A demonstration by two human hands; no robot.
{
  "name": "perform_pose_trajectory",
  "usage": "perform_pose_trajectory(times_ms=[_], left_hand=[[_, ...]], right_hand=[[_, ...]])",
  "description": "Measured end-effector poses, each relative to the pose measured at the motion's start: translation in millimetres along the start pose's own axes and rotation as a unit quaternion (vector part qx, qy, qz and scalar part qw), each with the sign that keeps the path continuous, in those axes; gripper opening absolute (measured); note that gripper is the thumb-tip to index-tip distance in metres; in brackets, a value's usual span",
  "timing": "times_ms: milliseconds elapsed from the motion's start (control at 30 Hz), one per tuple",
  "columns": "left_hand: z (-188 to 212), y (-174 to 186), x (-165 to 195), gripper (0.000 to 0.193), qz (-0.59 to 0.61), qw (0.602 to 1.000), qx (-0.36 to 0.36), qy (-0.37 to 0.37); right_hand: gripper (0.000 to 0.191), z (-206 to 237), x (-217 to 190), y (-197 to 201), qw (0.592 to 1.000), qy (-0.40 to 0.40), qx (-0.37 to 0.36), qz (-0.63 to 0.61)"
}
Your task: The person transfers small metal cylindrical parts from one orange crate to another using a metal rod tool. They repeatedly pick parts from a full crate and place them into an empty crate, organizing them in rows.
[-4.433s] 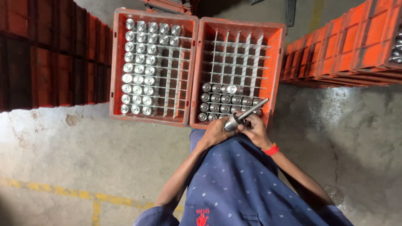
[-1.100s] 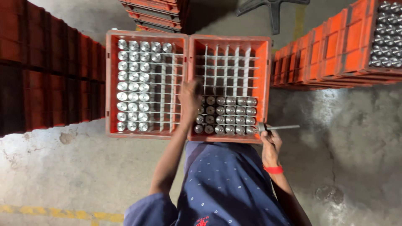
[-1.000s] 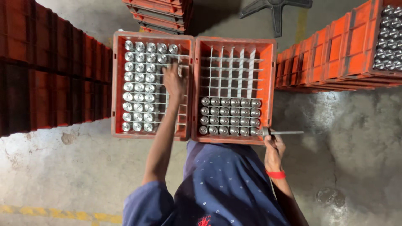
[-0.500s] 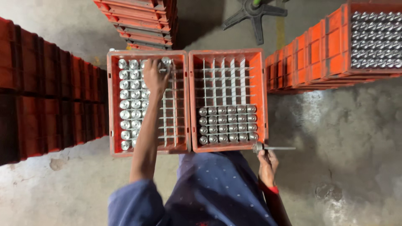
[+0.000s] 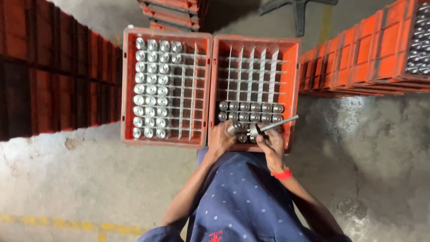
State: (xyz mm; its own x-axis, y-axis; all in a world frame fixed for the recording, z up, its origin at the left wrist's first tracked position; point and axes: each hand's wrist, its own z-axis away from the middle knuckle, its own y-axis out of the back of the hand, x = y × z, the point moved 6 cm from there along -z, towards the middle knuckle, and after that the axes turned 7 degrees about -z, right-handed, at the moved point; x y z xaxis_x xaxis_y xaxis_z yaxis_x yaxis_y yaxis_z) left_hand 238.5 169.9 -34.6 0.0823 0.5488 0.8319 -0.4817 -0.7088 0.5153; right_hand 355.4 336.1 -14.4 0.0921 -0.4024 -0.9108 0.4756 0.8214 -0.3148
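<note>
Two orange crates with white dividers stand side by side on the floor. The left crate [image 5: 127, 85] holds several shiny metal cylinders in its left columns. The right crate [image 5: 293, 76] has cylinders only in its near rows. My left hand [image 5: 221, 140] grips one metal cylinder [image 5: 234, 129] over the right crate's near edge. My right hand [image 5: 271, 144] holds a thin metal gauge tool [image 5: 273, 126] whose round head touches that cylinder; a red band circles the right wrist.
Dark red crates [image 5: 53, 71] are stacked along the left. More orange crates [image 5: 367, 58] stand at the right, one filled with metal parts. Another stack [image 5: 172, 11] sits behind. The concrete floor carries a yellow line [image 5: 67, 224] at lower left.
My left hand reached into the left crate, then came back with a cylinder to the right crate's near edge. My right hand brought the tool against it.
</note>
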Motion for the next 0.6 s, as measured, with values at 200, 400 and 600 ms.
perform_pose_trajectory(times_ms=[200,400,600], left_hand=[[32.9,-8.7,10.7,0.032,-0.012,0.998,-0.051,0.017],[35.1,-20.3,19.6,0.040,0.015,0.989,-0.149,-0.001],[20.5,-17.1,6.8,0.065,-0.031,0.990,-0.139,-0.013]], right_hand=[[0.047,-6.1,-31.7,-30.9,0.989,0.018,-0.141,0.048],[0.045,-11.0,-30.2,-24.2,0.953,0.077,-0.276,0.098],[0.042,-28.7,0.9,34.7,0.991,-0.011,-0.132,-0.007]])
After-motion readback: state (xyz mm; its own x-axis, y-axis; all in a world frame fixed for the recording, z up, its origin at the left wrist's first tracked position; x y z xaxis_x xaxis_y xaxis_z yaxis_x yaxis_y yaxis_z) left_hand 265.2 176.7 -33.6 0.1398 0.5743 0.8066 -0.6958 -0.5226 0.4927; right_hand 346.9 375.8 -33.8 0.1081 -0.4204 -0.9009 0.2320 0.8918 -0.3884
